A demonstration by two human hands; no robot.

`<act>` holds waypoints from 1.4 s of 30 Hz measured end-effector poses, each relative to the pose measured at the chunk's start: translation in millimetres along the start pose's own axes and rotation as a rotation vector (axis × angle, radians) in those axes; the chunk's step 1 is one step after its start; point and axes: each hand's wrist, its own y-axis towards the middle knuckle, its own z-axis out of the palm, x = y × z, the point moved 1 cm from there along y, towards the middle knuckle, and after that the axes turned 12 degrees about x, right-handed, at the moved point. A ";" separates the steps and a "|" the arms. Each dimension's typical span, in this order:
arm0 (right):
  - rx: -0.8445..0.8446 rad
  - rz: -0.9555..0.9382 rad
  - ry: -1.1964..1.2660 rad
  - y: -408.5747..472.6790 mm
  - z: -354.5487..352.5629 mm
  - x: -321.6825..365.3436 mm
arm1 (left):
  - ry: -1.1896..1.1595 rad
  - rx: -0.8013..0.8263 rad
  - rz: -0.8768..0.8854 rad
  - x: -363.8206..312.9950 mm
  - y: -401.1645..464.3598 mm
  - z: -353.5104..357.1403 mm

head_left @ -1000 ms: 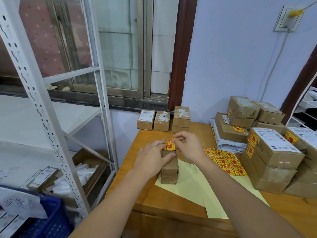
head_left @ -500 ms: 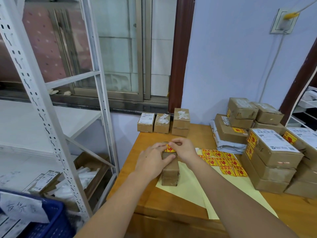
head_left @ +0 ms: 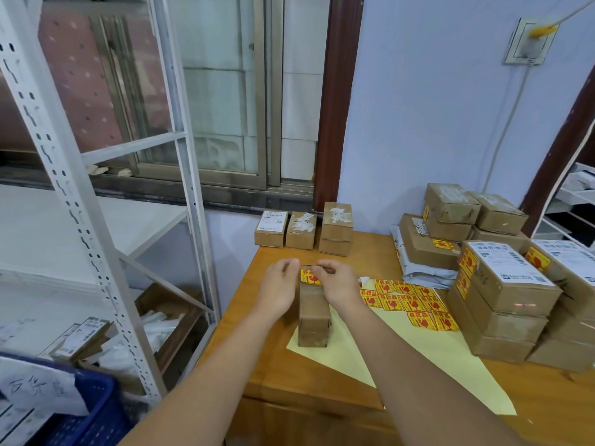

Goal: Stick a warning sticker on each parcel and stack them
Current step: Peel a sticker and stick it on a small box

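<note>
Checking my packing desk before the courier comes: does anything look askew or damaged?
Nothing looks damaged. On the wooden table, one corner of the yellow sticker sheet curls up near the right hand. The stacked brown cardboard parcels sit slightly askew.

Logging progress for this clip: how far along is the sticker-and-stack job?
Done: the stacked parcels at right show stickers. In hand: the left hand and right hand are at a sticker on the far end of the upright parcel. Left: three parcels by the wall show no stickers; unused stickers remain on the sheet.
</note>
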 end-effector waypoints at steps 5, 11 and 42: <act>0.003 0.008 -0.006 -2.0 0.7 0.4 | -0.173 0.125 -0.146 -3.9 19.0 1.3; -0.011 0.029 -0.016 0.1 0.8 0.9 | -0.083 0.163 -0.085 -4.5 27.8 1.0; 0.183 -0.007 0.006 -19.4 -6.6 5.6 | -0.070 0.395 0.032 7.9 3.8 -8.0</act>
